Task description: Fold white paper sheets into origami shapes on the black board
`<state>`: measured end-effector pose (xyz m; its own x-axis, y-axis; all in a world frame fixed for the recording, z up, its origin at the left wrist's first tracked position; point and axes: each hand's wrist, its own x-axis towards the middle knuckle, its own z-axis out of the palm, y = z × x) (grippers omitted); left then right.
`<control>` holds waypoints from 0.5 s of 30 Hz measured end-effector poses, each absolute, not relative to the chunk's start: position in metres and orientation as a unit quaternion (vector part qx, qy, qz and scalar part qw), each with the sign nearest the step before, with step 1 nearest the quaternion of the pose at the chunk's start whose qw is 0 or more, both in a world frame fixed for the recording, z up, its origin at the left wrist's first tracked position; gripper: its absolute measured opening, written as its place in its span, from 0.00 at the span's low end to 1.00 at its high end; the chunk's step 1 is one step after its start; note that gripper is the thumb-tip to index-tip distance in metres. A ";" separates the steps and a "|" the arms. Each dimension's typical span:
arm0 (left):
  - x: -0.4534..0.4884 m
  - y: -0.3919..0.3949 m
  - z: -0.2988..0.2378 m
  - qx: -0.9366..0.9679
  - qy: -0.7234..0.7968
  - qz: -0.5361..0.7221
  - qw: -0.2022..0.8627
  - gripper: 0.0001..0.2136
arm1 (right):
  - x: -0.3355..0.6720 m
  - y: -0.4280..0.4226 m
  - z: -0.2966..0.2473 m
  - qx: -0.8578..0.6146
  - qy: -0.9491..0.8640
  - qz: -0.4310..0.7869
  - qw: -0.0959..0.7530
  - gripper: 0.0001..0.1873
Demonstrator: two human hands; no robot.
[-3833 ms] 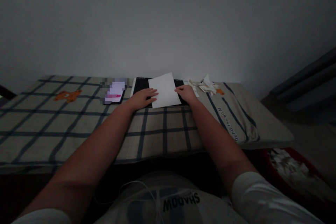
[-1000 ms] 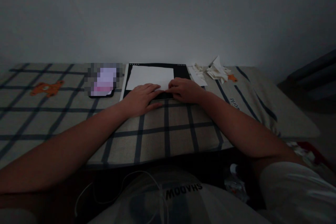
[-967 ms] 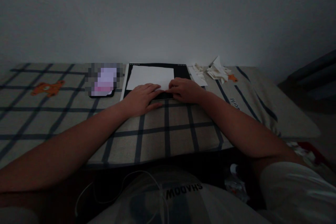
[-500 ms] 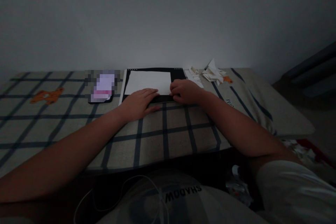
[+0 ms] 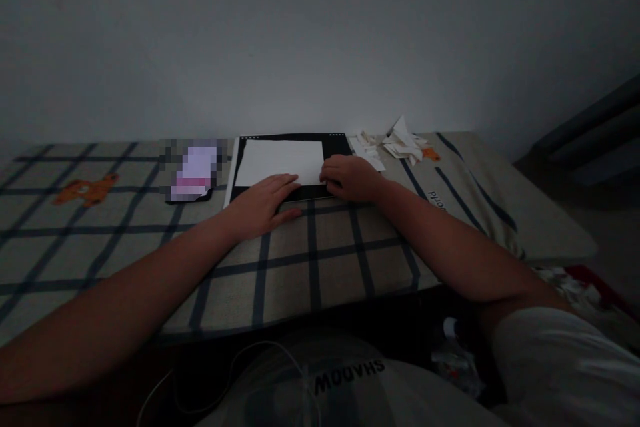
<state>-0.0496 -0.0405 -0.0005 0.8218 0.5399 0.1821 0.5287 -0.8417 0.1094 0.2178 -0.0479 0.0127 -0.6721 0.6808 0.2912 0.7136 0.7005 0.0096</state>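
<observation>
A white sheet of paper lies on a black board or pad with small pale marks along its far edge. My left hand rests flat with its fingers stretched out, the fingertips on the paper's near edge and the thumb apart over the cloth. My right hand is closed, fingers curled, its fingertips at the paper's near right corner. Whether something is pinched between those fingertips is hidden. Crumpled and torn white paper lies beyond my right hand.
A phone with a blurred, lit screen lies left of the board. A checked cloth covers the table, which meets a grey wall. Beneath the table's right side are a clear plastic item and a red container with paper scraps.
The view has shifted slightly, so the table's things sit a little lower and further left. Both hands keep nearly the same place and pose on the paper.
</observation>
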 end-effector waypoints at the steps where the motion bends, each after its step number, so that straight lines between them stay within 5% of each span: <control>1: -0.049 -0.041 -0.001 0.954 0.279 0.103 0.027 0.31 | 0.216 -0.048 0.011 -0.373 -0.916 -0.058 0.138 0.16; 15: -0.047 -0.041 0.000 0.960 0.262 0.100 0.003 0.31 | 0.212 -0.049 0.006 -0.332 -0.932 -0.094 0.114 0.17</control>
